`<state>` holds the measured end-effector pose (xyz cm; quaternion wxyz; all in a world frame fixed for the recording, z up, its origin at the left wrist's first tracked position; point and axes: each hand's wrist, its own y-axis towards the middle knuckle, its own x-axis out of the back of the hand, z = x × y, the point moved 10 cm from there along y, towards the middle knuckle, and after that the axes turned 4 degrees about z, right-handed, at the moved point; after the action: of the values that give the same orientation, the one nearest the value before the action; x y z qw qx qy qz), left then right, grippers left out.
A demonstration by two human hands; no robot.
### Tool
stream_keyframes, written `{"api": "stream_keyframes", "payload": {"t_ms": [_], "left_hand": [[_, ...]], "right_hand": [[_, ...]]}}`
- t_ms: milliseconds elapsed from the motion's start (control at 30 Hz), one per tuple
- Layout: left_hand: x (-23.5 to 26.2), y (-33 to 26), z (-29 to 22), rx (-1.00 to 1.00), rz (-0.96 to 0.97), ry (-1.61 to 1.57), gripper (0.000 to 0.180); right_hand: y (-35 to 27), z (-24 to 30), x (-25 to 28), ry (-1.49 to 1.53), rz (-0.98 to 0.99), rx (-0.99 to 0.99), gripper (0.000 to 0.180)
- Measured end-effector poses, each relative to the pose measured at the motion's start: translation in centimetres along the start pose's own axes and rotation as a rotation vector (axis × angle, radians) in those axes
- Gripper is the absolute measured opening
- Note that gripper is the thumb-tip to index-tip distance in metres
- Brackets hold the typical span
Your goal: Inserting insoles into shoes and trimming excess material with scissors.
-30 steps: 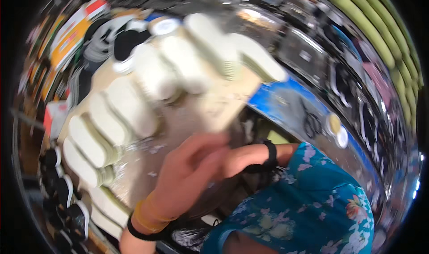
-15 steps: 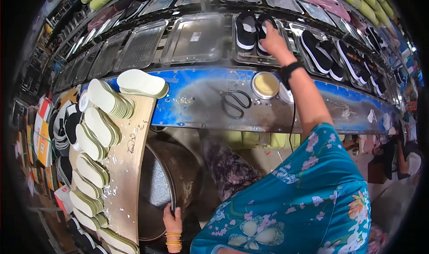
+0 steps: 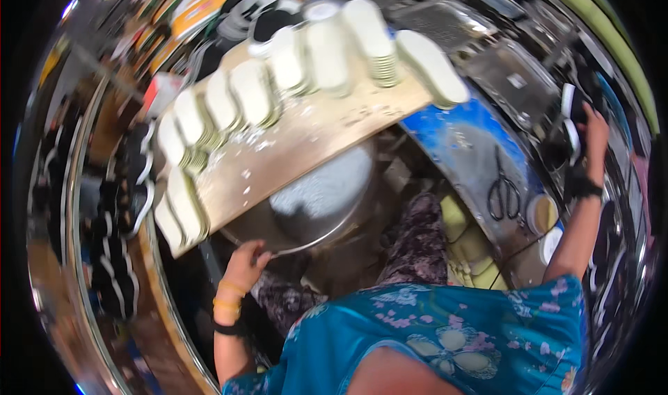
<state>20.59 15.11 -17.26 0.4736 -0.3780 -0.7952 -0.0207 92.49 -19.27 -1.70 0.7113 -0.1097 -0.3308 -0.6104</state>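
Observation:
My left hand (image 3: 245, 266) has its fingers curled over the rim of a large round metal drum (image 3: 327, 239), under the near edge of a wooden board. Far to the right, my right hand (image 3: 595, 132) is closed on a black slip-on shoe (image 3: 584, 92) with a white sole, blurred by motion. A second shoe of the same kind lies beside it on the metal tray rack. Stacks of pale shoe insoles (image 3: 254, 92) line the far and left edges of the wooden board (image 3: 306, 151), with white scraps scattered between.
A blue-edged metal bench (image 3: 456, 141) runs along the right, bearing black-handled scissors (image 3: 502, 197) and a round tin of yellowish paste (image 3: 541, 214). Metal trays (image 3: 515, 82) fill the rack beyond it. More black shoes (image 3: 115, 270) stand on shelving at the left.
My view has swung left, bringing the insole board to the upper middle and the bench to the right. My left hand stays at the drum rim, my right hand at the shoes.

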Motion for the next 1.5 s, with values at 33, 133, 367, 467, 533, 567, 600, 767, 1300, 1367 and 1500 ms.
{"api": "stream_keyframes", "payload": {"t_ms": [33,133,367,467,533,567,600,767,1300,1367,1500], "left_hand": [[0.4,-0.1,0.4,0.031,-0.065,-0.113,0.032],[-0.6,0.7,-0.8,-0.064,-0.042,-0.644,0.035],[0.7,0.5,-2.6,-0.190,-0.436,-1.365,0.053],[0.3,0.0,2.3,-0.080,-0.647,-1.425,0.039],[-1.3,0.7,7.7,0.269,-0.639,-1.200,0.055],[-0.3,-0.1,9.5,0.470,-0.667,-0.522,0.067],[-0.3,0.2,10.1,0.373,-0.666,-0.420,0.072],[2.4,-1.2,9.4,0.021,-0.765,-0.290,0.049],[1.5,4.2,0.6,0.361,-0.447,0.313,0.046],[1.9,3.5,1.9,0.305,-0.479,0.258,0.040],[3.5,-1.1,2.0,-0.046,-0.595,0.097,0.028]], "right_hand": [[-1.6,2.3,-0.4,0.193,-0.091,-0.044,0.034],[-11.5,12.4,-6.5,0.164,0.086,0.205,0.024],[-49.6,29.3,-23.1,-0.065,0.684,1.532,0.019],[-55.2,29.2,-29.3,-0.035,1.120,1.397,0.013],[-58.0,28.2,-30.8,-0.114,1.185,1.418,0.014],[-59.0,27.4,-31.2,-0.096,1.298,1.379,0.020],[-59.1,26.5,-31.5,-0.030,1.422,1.275,0.028],[-44.1,22.4,-26.7,0.251,0.821,0.835,0.036],[-19.8,-9.6,-16.0,-0.769,0.163,0.105,0.051],[-19.3,-9.9,-15.1,-0.595,0.162,0.027,0.060],[-22.3,-6.4,-17.3,0.607,0.403,-0.247,0.058]]}}
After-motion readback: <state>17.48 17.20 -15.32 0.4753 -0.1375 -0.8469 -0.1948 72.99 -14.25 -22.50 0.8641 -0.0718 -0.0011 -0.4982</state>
